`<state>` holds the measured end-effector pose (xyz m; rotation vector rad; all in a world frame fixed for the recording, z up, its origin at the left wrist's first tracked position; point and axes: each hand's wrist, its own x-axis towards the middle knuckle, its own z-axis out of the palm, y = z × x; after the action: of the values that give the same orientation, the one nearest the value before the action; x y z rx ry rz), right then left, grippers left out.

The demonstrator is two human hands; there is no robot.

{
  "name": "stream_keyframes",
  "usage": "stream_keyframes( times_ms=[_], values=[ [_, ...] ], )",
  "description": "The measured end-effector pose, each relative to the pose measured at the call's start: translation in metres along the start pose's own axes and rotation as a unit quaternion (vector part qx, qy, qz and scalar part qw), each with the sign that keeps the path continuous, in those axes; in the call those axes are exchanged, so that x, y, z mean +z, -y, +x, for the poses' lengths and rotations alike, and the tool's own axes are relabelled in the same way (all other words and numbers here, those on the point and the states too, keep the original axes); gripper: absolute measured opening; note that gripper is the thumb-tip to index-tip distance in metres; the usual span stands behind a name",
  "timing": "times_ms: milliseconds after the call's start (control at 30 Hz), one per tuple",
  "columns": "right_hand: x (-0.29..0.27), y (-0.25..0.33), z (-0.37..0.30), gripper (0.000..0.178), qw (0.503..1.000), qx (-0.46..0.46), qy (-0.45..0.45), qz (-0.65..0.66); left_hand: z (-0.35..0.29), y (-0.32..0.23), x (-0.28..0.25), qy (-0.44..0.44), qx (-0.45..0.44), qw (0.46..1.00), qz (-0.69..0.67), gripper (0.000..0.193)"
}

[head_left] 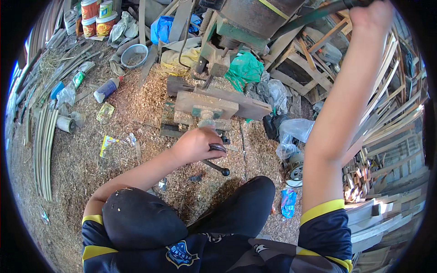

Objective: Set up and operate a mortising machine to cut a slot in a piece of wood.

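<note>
On a sawdust-covered floor (136,104), the left hand (196,144) is gripping the dark crank handle (217,159) below the drill press table (207,105), the right hand (371,16) closed on the raised feed lever (314,14); drilling apparently under way, no finished work visible.

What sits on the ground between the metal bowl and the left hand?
Head view: a plastic bottle lying on sawdust between metal bowl and left hand.

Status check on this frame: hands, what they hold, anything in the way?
Left hand closed on the black crank handle below the wooden work table. Right hand raised, gripping the machine's long lever. Sawdust and plastic litter all round.
</note>
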<state>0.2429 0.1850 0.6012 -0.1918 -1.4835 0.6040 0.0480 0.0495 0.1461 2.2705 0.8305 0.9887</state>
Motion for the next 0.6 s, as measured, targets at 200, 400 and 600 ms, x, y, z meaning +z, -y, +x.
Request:
stream_keyframes(
  times_ms=[200,400,600],
  values=[
    [-0.016,-0.022,-0.045,0.058,0.996,-0.029,-0.029,-0.074,0.007,0.002,0.007,0.003,0.046,0.997,-0.068,0.021],
    [-0.055,-0.08,-0.271,0.056,0.956,0.126,-0.141,-0.226,-0.017,0.011,0.005,-0.002,0.029,0.993,-0.113,0.029],
    [-0.074,-0.113,-0.546,0.046,0.846,0.416,-0.22,-0.25,-0.017,0.011,0.003,0.004,0.023,0.995,-0.098,0.028]
  ],
)
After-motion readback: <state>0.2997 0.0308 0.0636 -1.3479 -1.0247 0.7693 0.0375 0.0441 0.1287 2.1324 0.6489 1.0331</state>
